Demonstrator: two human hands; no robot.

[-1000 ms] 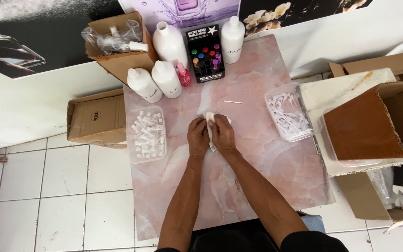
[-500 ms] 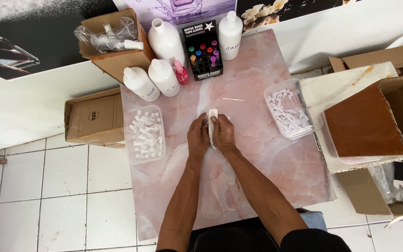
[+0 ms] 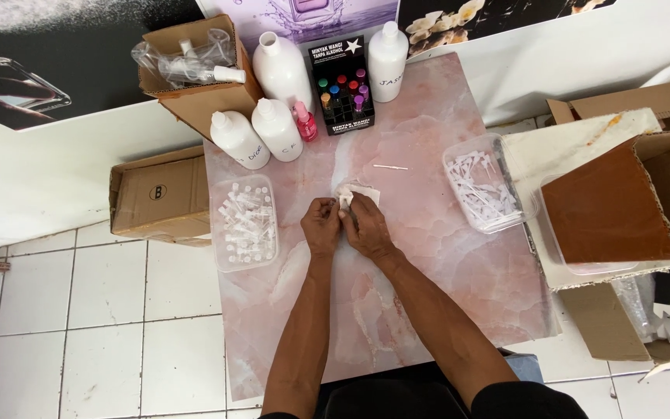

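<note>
We have both hands mid-table: left hand (image 3: 321,227) and right hand (image 3: 364,225) pinched together on a small pale item (image 3: 346,199), fingers curled tight around it; what it is, we can't tell. It sits just above the pink marbled table (image 3: 443,310), near a white scrap (image 3: 366,192). Risk as we see it: a slip drops the piece among the vials in the clear tray (image 3: 245,223), or an elbow sweep knocks the white bottles (image 3: 277,129).

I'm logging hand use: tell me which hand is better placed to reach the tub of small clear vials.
Left. The left hand sits beside the tub of vials on the table's left side, with nothing between them. The right hand would have to cross over it. Both pinch a small white piece.
</note>
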